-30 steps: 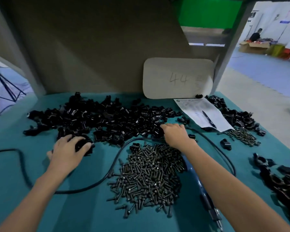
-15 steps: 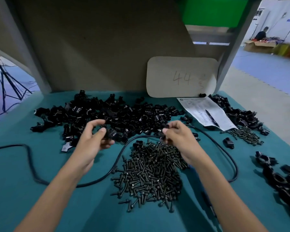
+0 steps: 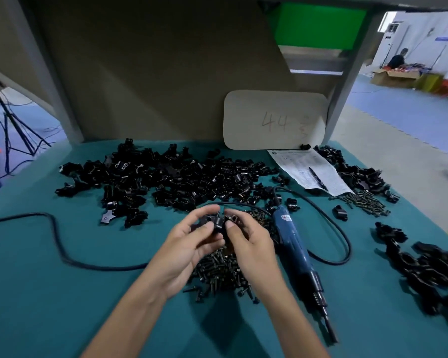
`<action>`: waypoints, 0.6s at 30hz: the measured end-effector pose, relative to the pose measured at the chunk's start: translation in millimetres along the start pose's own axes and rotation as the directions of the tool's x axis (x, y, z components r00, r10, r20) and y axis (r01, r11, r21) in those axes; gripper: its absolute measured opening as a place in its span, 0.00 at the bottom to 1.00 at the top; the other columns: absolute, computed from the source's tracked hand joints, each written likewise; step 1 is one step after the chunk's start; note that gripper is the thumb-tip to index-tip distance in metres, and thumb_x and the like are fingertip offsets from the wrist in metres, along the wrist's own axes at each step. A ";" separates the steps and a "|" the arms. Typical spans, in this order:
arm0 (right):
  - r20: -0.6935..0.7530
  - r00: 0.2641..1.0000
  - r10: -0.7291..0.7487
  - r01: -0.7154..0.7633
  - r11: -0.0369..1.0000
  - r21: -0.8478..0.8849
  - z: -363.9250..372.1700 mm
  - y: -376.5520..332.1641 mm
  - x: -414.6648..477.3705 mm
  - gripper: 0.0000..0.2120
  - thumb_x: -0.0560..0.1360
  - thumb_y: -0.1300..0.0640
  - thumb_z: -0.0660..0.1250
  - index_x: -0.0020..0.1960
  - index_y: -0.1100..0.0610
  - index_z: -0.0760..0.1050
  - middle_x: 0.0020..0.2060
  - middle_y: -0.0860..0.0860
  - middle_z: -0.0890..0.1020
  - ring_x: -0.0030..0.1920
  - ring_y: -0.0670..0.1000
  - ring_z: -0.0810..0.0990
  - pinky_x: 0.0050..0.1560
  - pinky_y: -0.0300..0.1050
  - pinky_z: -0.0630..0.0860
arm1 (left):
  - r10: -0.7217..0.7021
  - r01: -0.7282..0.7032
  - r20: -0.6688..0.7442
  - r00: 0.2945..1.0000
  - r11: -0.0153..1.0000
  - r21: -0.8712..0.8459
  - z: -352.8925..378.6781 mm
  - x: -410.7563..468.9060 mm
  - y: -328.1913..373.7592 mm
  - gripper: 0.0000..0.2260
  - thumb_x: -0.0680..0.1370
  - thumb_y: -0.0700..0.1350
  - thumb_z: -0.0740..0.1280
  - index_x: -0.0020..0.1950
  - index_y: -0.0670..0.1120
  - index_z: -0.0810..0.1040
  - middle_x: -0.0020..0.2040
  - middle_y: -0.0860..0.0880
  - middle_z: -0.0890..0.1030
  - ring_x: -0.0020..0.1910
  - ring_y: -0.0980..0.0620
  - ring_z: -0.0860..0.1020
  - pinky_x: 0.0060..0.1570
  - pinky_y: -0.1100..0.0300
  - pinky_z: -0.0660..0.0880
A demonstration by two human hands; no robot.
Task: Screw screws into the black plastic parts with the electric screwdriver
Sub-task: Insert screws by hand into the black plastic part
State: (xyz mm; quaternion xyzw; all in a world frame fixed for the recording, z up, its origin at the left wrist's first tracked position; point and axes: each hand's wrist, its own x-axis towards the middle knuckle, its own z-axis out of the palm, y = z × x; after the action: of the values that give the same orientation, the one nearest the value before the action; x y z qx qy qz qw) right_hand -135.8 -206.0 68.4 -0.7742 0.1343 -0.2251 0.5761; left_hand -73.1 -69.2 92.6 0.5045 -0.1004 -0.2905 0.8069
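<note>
My left hand (image 3: 189, 244) and my right hand (image 3: 248, 241) meet above the pile of dark screws (image 3: 223, 270), each pinching a black plastic part. The left one's part (image 3: 209, 221) and the right one's part (image 3: 230, 218) touch between my fingertips. A big heap of black plastic parts (image 3: 171, 177) spreads across the back of the teal table (image 3: 36, 293). The blue electric screwdriver (image 3: 295, 244) lies on the table just right of my right hand, tip toward me, untouched.
The screwdriver's black cable (image 3: 62, 251) loops left and around the right side. Assembled black parts (image 3: 429, 264) lie at the right; more parts (image 3: 357, 174) and a small screw pile (image 3: 367, 202) sit at the back right. A paper with a pen (image 3: 311, 171) and a "44" card (image 3: 274, 120) stand behind.
Both hands lifted parts from the heap and came together over the screw pile. My view shifted, so the screwdriver is now in full sight.
</note>
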 end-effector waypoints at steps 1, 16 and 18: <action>0.025 0.999 0.020 -0.020 1.000 0.009 -1.1 -1.7 -1.2 0.15 0.83 0.55 0.63 0.67 0.43 0.78 0.59 0.37 0.83 0.60 0.38 0.80 0.65 0.42 0.76 | 0.000 0.000 -0.001 1.000 1.000 0.004 1.1 -2.1 0.1 0.13 0.81 0.33 0.64 0.55 0.47 0.86 0.49 0.44 0.83 0.45 0.50 0.82 0.46 0.60 0.82; 0.276 0.955 0.110 -0.255 0.778 0.574 -24.1 -16.0 -10.2 0.05 0.79 0.58 0.71 0.46 0.54 0.76 0.42 0.50 0.82 0.42 0.49 0.83 0.45 0.44 0.81 | 0.208 -0.254 0.153 0.966 0.871 0.421 -3.5 -11.1 -6.9 0.13 0.73 0.49 0.76 0.54 0.56 0.78 0.49 0.55 0.82 0.45 0.50 0.84 0.49 0.56 0.81; 0.299 0.948 0.107 -0.263 0.792 0.550 -26.0 -16.4 -9.7 0.07 0.77 0.56 0.74 0.44 0.52 0.76 0.40 0.48 0.80 0.38 0.46 0.78 0.40 0.41 0.79 | 0.226 -0.280 0.170 0.959 0.846 0.453 -3.6 -10.6 -6.9 0.13 0.72 0.53 0.76 0.54 0.57 0.78 0.51 0.54 0.82 0.46 0.52 0.84 0.51 0.54 0.81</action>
State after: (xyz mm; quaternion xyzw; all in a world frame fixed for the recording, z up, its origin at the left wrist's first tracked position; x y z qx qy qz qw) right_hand -158.1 -218.1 88.2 -0.5649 0.0600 -0.0968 0.8173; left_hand -82.6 -62.6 86.3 0.6515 -0.2783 -0.1754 0.6836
